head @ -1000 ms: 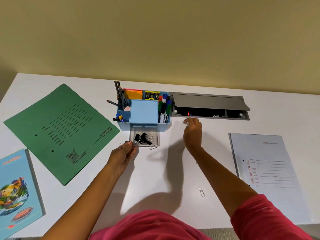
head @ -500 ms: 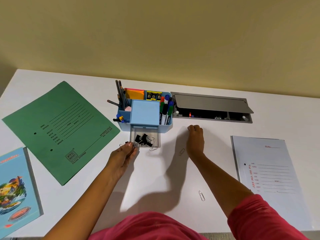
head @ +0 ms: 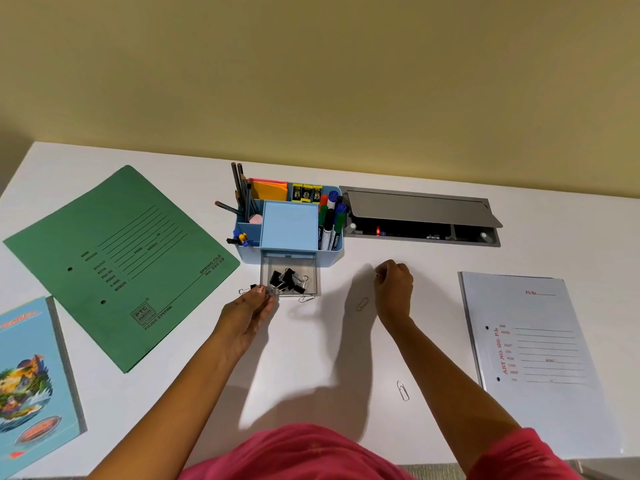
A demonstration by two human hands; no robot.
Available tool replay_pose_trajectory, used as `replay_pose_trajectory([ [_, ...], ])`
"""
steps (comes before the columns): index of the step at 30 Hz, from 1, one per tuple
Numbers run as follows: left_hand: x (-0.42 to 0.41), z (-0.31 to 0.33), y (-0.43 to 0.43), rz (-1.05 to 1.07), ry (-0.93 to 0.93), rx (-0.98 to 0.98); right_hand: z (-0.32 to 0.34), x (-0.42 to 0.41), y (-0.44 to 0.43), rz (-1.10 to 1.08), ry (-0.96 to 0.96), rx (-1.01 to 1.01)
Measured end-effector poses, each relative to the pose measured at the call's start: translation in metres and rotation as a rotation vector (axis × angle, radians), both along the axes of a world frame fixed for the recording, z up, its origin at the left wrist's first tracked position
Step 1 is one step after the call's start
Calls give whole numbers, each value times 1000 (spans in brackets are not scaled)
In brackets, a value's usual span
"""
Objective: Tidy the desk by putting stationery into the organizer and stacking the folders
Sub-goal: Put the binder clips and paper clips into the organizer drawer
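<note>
The blue organizer (head: 290,233) stands mid-desk with pencils, markers and sticky notes in it. Its clear drawer (head: 313,271) is pulled out and holds black binder clips (head: 285,280). My left hand (head: 247,311) is at the drawer's front-left corner, fingertips pinched on a black binder clip (head: 254,287). My right hand (head: 394,289) rests on the desk right of the drawer, fingers curled shut; nothing shows in it. One paper clip (head: 362,303) lies just left of that hand. Another paper clip (head: 402,390) lies nearer me. A third paper clip (head: 306,298) touches the drawer's front edge.
A green folder (head: 121,258) lies at the left. A white folder (head: 530,341) lies at the right. A light-blue illustrated notebook (head: 27,375) sits at the near-left edge. A grey cable box (head: 419,206) with its lid up is set into the desk behind my right hand.
My right hand has drawn back from the cable box toward me and curled shut. My left hand has stayed at the drawer's corner with the clip.
</note>
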State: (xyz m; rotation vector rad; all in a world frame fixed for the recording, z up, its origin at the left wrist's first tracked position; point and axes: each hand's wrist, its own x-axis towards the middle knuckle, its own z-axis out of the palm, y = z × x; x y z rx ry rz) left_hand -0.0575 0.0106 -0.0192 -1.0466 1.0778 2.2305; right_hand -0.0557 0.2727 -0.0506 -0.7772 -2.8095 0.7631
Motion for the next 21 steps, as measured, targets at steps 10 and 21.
replay_pose_trajectory([
  [10, 0, 1, 1, -5, -11, -25, 54, 4, -86, 357, 435, -53],
  [21, -2, 8, 3, 39, -39, -1, 53, 3, -123, 532, 396, 9],
])
